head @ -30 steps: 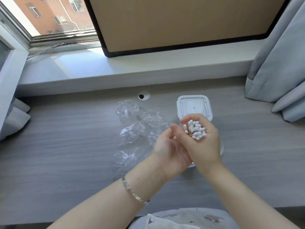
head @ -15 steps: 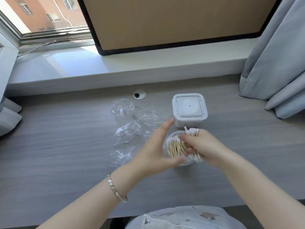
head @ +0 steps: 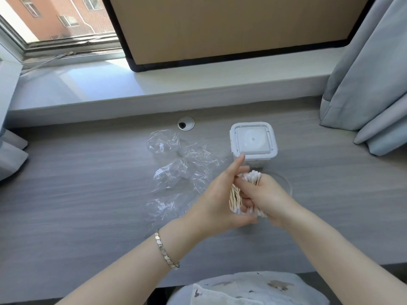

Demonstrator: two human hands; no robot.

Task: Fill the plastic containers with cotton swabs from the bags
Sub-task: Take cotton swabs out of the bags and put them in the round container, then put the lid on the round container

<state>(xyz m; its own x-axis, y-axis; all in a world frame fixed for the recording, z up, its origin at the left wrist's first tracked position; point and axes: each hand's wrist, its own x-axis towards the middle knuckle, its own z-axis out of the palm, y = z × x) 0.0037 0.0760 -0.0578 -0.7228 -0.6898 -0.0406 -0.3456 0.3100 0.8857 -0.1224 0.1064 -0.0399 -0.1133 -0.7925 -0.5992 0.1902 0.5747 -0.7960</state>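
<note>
One bundle of cotton swabs (head: pixel 253 176) is all I have in my hands. My right hand (head: pixel 267 200) has its fingers curled round the middle of the bundle, with white heads poking out above the fist and below it. My left hand (head: pixel 217 200) lies against the bundle's left side with its fingers nearly straight, index finger pointing away from me and thumb reaching beneath, so it steadies rather than grips. The bundle is just over a round clear container (head: pixel 287 186) on the counter (head: pixel 88 205), of which only the right arc of the rim shows past my right hand. I judge this to be the step of squaring the swabs up and setting them into that container. The next move calls for keeping the sticks parallel, lining them over the mouth, and easing my grip only once the lower heads are inside, or they may fan out and spill. Behind stands a square white container (head: pixel 253 140) with its lid on; I cannot tell whether it is filled, nor whether my left index fingertip touches its near corner. To the left lie crumpled clear bags (head: pixel 182 170), seemingly emptied, though the film is hard to read against the grey. My hands hide the round container's inside, so I cannot see how many swabs are in it.
</note>
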